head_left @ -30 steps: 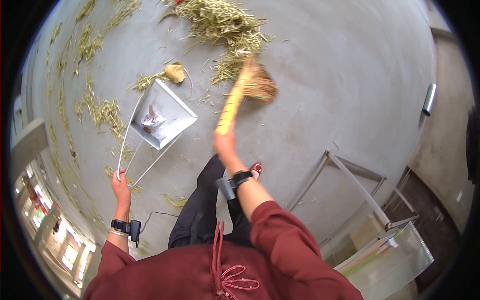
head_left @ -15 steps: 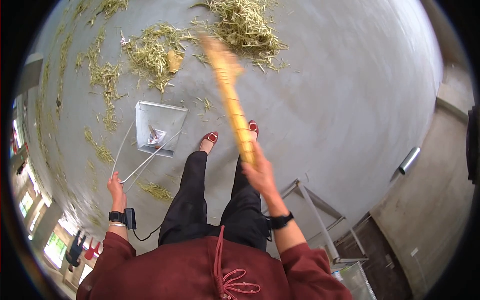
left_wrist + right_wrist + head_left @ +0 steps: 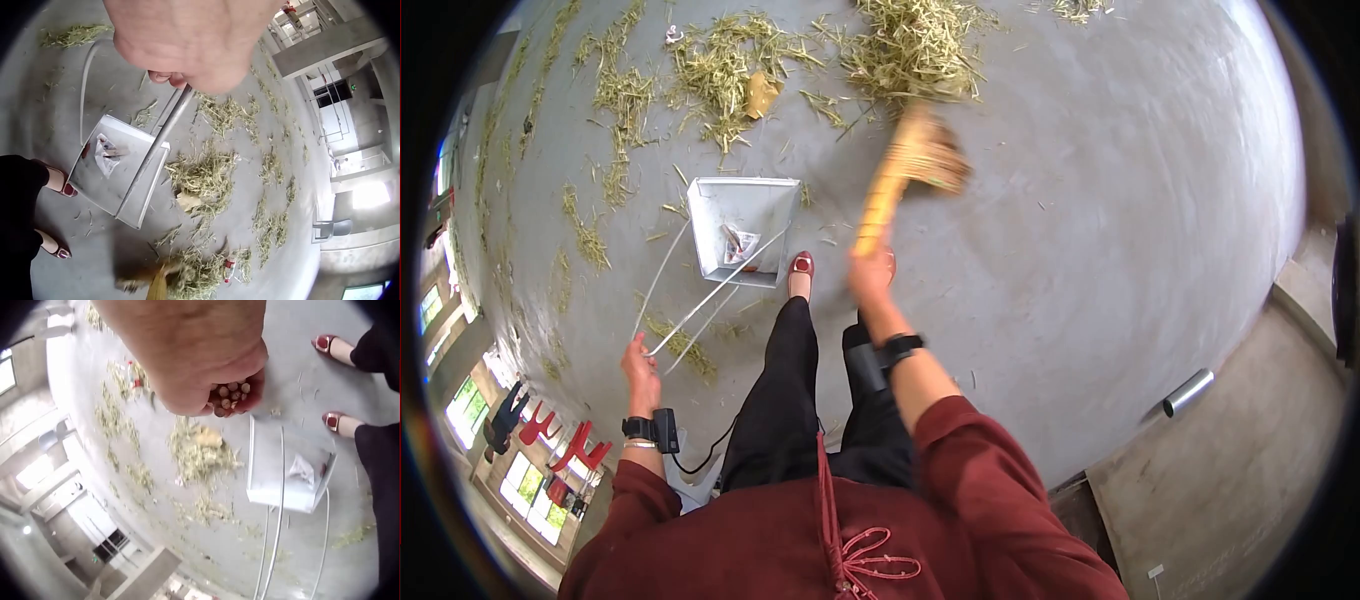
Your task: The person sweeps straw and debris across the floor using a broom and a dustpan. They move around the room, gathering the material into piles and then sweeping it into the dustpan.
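My left hand grips the long wire handle of a metal dustpan. The pan sits on the floor by my left foot, and a crumpled wrapper lies inside it. In my right hand is a short broom, held by its yellow bound handle; its bristles are blurred, just below a pile of straw. Cut stalk ends of the handle show beyond my fist in the right wrist view. A second straw heap carries a tan scrap.
Strands of straw trail across the grey floor on the left. A bottle with red parts lies in straw in the left wrist view. A silver cylinder is at the right; red stools and a person are far left.
The broom swung up and left toward the straw, then back down and right. The dustpan, farther left and angled before, now sits square near my left foot. The metal frame has left the head view.
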Available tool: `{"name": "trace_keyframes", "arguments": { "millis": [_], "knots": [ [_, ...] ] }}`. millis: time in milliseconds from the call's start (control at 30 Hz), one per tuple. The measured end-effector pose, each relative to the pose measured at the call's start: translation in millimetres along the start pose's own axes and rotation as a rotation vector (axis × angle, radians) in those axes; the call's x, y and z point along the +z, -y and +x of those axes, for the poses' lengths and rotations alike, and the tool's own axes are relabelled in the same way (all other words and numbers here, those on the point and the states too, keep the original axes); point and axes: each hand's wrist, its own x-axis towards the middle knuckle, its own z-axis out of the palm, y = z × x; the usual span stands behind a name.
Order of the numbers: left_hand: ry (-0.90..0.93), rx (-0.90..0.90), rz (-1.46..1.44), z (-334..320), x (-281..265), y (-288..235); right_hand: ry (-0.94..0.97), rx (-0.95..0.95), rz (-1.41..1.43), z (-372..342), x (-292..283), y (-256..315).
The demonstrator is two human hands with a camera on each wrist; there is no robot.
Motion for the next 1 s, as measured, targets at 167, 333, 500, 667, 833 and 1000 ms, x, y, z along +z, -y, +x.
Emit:
{"name": "trace_keyframes", "arguments": {
  "millis": [167,333,500,667,833,1000],
  "knots": [
    [0.051,0.034,-0.018,15.5,20.2,3.0,0.38,-0.131,0.084,-18.1,42.1,62.4],
    [0.068,0.027,-0.016,24.8,38.2,13.0,0.394,-0.276,-0.304,-51.0,-78.2,26.4],
    [0.097,0.028,0.027,17.6,73.1,19.2,0.017,0.062,-0.163,-114.0,-204.0,-117.8],
    [0.145,0.054,0.018,0.2,112.7,25.0,-0.391,0.42,0.421,-79.7,-280.8,-185.8],
    [0.12,0.009,0.102,19.2,152.5,20.9,-0.331,0.435,0.826,77.1,-273.6,-163.0],
    [0.17,0.046,0.109,-2.5,205.1,-6.5,-0.139,0.173,0.468,70.5,-106.3,-11.7]
  ]
}}
